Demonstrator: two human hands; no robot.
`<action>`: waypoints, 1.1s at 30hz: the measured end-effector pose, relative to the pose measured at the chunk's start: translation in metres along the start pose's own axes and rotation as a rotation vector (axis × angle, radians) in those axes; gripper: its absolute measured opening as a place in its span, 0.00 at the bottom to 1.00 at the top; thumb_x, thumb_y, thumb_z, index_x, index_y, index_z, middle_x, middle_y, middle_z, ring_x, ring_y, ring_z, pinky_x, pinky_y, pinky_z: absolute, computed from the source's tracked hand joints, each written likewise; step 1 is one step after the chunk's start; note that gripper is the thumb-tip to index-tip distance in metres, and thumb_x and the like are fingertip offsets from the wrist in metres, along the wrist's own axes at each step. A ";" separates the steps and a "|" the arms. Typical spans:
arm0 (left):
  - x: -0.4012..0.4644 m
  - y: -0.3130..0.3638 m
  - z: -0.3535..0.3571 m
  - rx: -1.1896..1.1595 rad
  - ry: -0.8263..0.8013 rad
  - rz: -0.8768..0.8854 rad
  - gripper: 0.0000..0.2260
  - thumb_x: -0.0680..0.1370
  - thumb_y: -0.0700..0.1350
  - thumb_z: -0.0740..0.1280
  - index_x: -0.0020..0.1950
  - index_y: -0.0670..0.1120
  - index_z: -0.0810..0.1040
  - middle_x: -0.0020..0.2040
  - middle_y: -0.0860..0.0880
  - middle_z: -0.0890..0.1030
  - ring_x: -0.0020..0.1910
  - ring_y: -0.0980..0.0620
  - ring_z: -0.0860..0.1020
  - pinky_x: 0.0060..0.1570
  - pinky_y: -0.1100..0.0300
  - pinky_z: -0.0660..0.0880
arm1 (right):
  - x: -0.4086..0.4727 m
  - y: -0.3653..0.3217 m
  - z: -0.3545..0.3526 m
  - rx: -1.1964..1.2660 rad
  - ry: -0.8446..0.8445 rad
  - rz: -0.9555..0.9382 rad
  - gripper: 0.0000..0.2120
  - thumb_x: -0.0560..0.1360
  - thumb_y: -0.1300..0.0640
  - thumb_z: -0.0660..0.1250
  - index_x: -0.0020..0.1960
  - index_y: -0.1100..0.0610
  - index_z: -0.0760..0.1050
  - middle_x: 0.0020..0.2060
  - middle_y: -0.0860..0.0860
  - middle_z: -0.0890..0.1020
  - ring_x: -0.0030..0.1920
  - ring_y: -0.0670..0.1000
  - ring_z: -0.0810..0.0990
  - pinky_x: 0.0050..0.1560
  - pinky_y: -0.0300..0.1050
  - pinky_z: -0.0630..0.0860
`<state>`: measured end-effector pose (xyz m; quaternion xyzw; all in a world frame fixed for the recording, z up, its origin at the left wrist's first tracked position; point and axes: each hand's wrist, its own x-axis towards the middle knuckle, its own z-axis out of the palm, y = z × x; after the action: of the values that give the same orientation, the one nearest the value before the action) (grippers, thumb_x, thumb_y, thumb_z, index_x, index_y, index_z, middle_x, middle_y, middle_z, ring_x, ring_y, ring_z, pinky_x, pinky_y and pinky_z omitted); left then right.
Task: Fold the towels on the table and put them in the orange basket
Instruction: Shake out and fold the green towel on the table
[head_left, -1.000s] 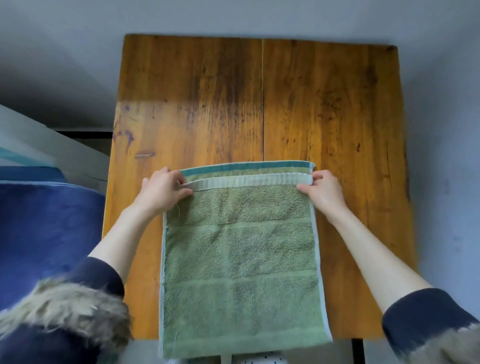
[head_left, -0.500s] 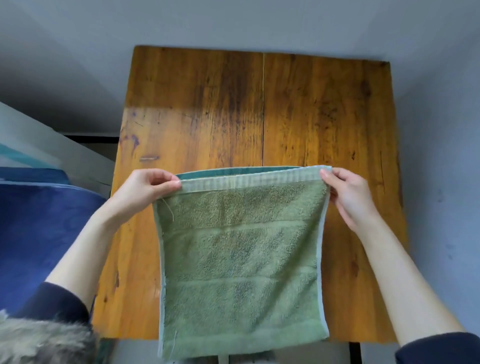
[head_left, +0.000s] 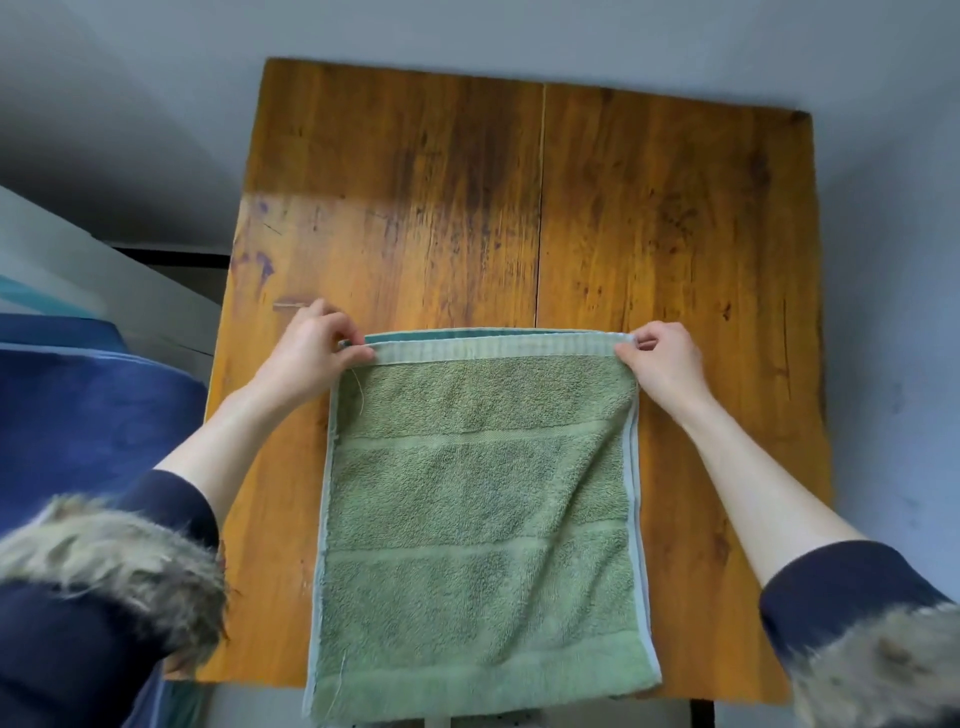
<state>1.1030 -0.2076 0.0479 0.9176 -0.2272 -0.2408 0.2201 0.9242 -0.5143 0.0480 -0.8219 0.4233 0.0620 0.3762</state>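
Observation:
A green towel (head_left: 478, 509), folded double, lies on the wooden table (head_left: 519, 208) with its near end hanging over the front edge. A teal layer shows along its far edge. My left hand (head_left: 311, 358) pinches the far left corner of the towel. My right hand (head_left: 665, 358) pinches the far right corner. A diagonal crease runs down the right half of the towel. No orange basket is in view.
A blue padded surface (head_left: 88, 415) sits left of the table, with a pale slanted board (head_left: 104, 270) behind it. Grey floor (head_left: 893, 312) surrounds the table. A dark table leg (head_left: 702, 713) shows at the near right.
Both hands lifted the towel's far edge, spread it wider, then brought it back down to the table with the corners pinched; the top layer now nearly covers the teal edge.

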 end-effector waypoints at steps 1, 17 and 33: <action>0.000 0.001 0.001 -0.017 -0.013 -0.001 0.08 0.72 0.45 0.73 0.43 0.42 0.78 0.48 0.45 0.73 0.49 0.48 0.70 0.50 0.57 0.66 | 0.000 0.001 0.000 -0.019 -0.011 0.004 0.04 0.73 0.60 0.66 0.43 0.61 0.76 0.49 0.52 0.73 0.55 0.53 0.72 0.59 0.48 0.66; -0.020 -0.002 -0.034 -0.379 -0.014 -0.140 0.08 0.70 0.48 0.74 0.33 0.49 0.79 0.28 0.56 0.80 0.27 0.66 0.74 0.28 0.74 0.68 | -0.020 -0.003 -0.029 0.012 -0.142 -0.025 0.17 0.77 0.56 0.63 0.40 0.70 0.78 0.31 0.50 0.79 0.36 0.50 0.73 0.39 0.44 0.68; -0.091 0.082 -0.205 -0.369 0.310 0.378 0.05 0.73 0.36 0.70 0.39 0.43 0.78 0.34 0.51 0.78 0.31 0.66 0.74 0.36 0.76 0.68 | -0.138 -0.102 -0.167 0.434 0.213 -0.328 0.10 0.72 0.61 0.71 0.38 0.47 0.81 0.42 0.46 0.83 0.44 0.45 0.80 0.45 0.31 0.76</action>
<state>1.1178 -0.1652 0.2828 0.8294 -0.3099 -0.0900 0.4561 0.8765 -0.5007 0.2824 -0.7816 0.3254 -0.1782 0.5015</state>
